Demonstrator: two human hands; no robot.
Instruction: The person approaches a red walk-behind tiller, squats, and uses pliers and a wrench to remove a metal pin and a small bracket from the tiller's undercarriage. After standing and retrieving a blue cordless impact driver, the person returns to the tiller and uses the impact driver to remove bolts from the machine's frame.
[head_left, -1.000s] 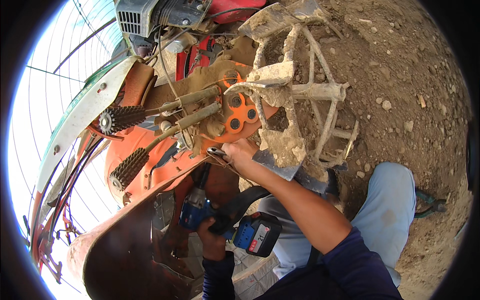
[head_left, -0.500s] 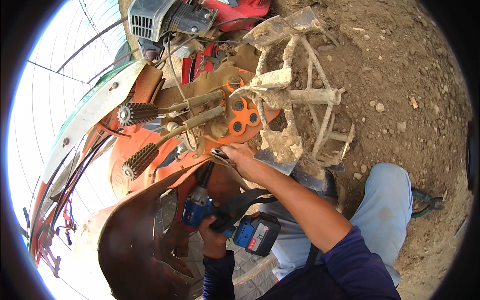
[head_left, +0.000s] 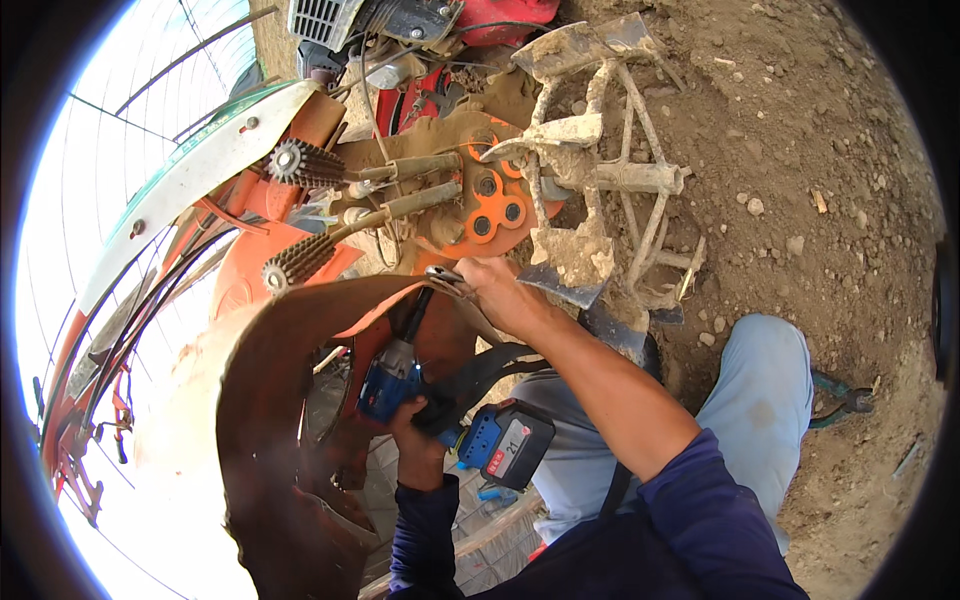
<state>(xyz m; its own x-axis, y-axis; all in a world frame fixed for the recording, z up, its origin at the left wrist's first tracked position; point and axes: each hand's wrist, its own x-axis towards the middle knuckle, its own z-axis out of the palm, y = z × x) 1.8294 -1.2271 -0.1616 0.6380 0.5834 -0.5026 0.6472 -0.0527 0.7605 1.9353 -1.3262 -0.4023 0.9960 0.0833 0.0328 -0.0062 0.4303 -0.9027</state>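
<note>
My left hand is wrapped round the handle of a blue cordless impact wrench with a black and blue battery. A small light glows on the tool, and its long black socket points up to the rim of a curved, rusty orange guard. At that rim, my right hand is closed on a silver wrench, whose head lies by the socket's end. The fastener between them is too small to make out. A black strap hangs beside the impact wrench.
Close beyond my right hand stand muddy tiller blades on their shaft, next to an orange plate. Two ribbed grips jut leftward. Green-handled pliers lie on the soil by my knee. A red machine is at the back.
The guard's rim has come up in view and covers more of the orange body behind it. Both hands keep their holds, the impact wrench's socket still at the rim. The whole view has shifted slightly.
</note>
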